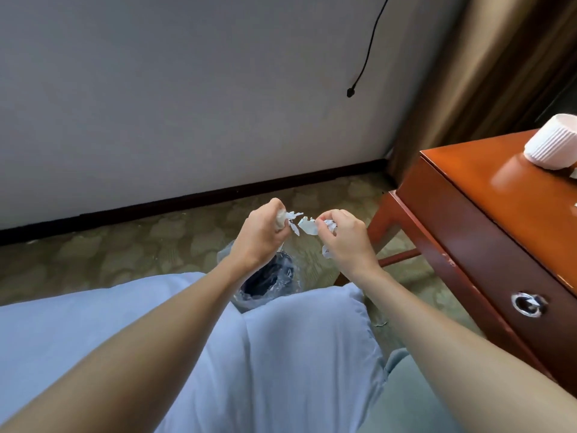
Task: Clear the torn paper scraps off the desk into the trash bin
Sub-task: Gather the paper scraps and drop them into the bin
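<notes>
- Holding torn paper scraps (307,229) above the trash bin (249,298), both hands are raised in front of the person, close to each other but not touching.
- The left hand (260,234) is curled like a loose fist. Its fingers are together and clamped on white scraps, which stick out toward the right hand.
- The right hand (346,242) also has bent fingers, pinched on scraps. One torn piece points toward the left hand, and another piece hangs out under the palm.
- The trash bin is dark inside and lined with a clear plastic bag. It stands on the patterned carpet (125,245) below the hands, partly hidden by the left wrist and by the light blue cloth (281,354) over the person's lap.
- The desk (499,189), of reddish-brown wood, is at the right, well apart from the bin. Its front shows a drawer with a round metal pull (529,304).
- A white ribbed container (552,142) stands on the desk at the edge of the view.
- A black cable (368,48) hangs down along the grey wall, and a brown curtain (484,73) hangs in the corner behind the desk.
</notes>
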The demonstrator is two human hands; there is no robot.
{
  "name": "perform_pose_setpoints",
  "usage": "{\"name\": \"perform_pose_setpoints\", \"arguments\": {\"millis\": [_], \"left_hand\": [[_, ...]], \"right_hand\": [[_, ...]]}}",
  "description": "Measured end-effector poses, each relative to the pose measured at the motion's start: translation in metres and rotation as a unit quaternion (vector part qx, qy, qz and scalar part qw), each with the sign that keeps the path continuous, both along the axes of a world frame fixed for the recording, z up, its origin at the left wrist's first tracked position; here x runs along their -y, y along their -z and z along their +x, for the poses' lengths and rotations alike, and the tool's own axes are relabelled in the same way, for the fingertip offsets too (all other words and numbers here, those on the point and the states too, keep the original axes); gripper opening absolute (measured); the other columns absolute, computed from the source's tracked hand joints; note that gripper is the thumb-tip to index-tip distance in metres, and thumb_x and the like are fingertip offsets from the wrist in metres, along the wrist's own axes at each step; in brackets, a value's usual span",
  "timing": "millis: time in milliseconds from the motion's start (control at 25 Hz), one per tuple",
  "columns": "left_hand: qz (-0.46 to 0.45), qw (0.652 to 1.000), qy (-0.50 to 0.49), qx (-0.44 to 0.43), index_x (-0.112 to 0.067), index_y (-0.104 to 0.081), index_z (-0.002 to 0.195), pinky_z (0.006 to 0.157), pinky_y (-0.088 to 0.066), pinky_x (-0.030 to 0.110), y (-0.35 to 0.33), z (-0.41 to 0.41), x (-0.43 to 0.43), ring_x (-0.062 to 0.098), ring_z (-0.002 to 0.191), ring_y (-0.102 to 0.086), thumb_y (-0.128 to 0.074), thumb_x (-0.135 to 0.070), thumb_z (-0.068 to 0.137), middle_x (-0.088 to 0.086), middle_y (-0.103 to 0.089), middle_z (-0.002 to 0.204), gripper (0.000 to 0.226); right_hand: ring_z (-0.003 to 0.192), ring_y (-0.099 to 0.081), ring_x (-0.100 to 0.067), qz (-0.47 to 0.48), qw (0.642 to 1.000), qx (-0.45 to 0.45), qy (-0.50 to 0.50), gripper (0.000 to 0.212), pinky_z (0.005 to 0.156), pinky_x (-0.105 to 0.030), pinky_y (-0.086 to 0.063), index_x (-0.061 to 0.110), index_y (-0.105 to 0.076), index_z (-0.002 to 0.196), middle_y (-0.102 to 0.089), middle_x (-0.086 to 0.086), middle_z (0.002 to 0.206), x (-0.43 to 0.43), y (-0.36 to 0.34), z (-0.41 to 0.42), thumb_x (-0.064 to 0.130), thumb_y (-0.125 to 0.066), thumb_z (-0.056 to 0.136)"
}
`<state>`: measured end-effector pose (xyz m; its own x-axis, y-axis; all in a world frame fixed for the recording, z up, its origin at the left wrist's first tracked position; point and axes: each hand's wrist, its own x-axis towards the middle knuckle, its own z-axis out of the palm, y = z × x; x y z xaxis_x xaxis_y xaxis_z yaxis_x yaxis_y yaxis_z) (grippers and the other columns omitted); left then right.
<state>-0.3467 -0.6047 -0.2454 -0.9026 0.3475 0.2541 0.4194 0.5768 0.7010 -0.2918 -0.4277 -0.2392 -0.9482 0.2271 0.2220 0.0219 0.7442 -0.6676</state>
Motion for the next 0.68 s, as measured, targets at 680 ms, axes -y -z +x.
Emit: {"name": "perform_pose_setpoints", "arguments": {"millis": [680], "left_hand": [[0.032, 0.984, -0.134, 0.110, -0.017, -0.051, 0.095, 0.049, -0.032, 0.017, 0.135, -0.061, 0.045, 0.004, 0.047, -0.046, -0.059, -0.019, 0.094, -0.011, -0.050, 0.061, 0.009]], "right_hand": [[0.087, -0.057, -0.012, -0.092, 0.993, 0.076, 0.014, 0.016, 0.069, -0.025, -0.044, 0.019, -0.069, 0.096, -0.061, 0.004, 0.098, 0.057, 0.132, -0.091, 0.025, -0.054, 0.096]]}}
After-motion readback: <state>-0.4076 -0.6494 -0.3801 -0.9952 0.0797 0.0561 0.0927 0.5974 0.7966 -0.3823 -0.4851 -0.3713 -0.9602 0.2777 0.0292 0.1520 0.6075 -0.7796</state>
